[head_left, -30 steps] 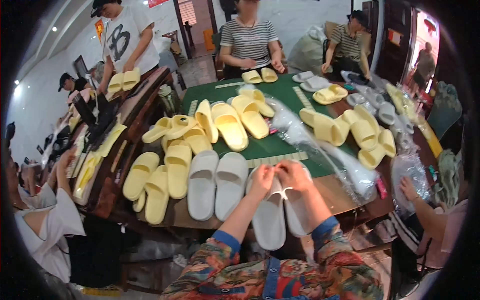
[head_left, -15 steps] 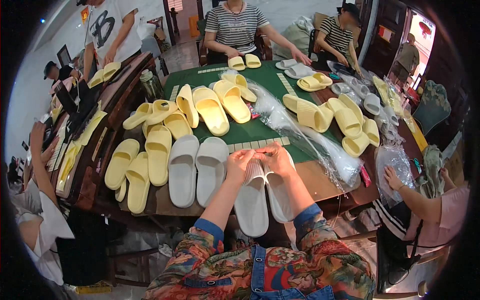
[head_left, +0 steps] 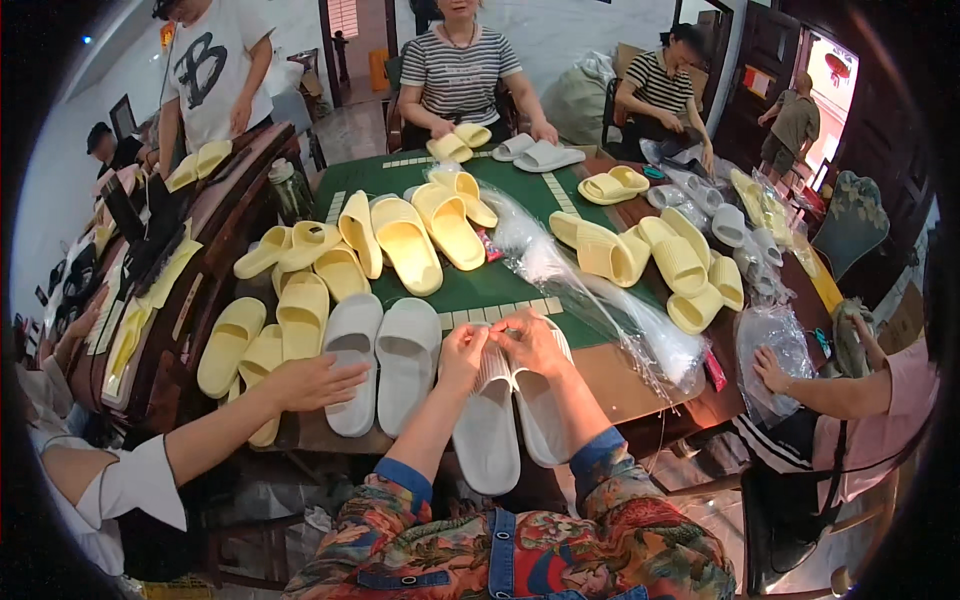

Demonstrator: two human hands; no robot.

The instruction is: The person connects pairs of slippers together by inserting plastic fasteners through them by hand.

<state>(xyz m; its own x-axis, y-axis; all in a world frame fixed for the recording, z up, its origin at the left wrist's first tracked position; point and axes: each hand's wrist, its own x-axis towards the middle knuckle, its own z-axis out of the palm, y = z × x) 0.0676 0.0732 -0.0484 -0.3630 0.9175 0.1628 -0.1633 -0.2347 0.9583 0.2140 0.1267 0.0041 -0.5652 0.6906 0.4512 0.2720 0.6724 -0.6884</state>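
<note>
Grey slippers [head_left: 486,440]—likely light, spongy, best gripped by the strap [head_left: 493,370]—lie under left hand [head_left: 463,357] and right hand [head_left: 533,345], fingers [head_left: 517,322] pinched together, anything held indiscernible.

Below the bare fingers [head_left: 522,330], past the forearms [head_left: 430,435], plain blue denim-like cuffs [head_left: 402,483] edge loose, multicoloured printed cloth sleeves [head_left: 635,510], busy with leaf-like shapes in red, orange and green. Farther below the fingers, the garment's similarly patterned front [head_left: 548,545] carries an upright blue denim-like strap [head_left: 502,565] with a pale, round, ring-shaped fastener [head_left: 502,535]. Lower left of the fingers shows a slim, dark blue tab [head_left: 385,579] with a small pale round fastener.
</note>
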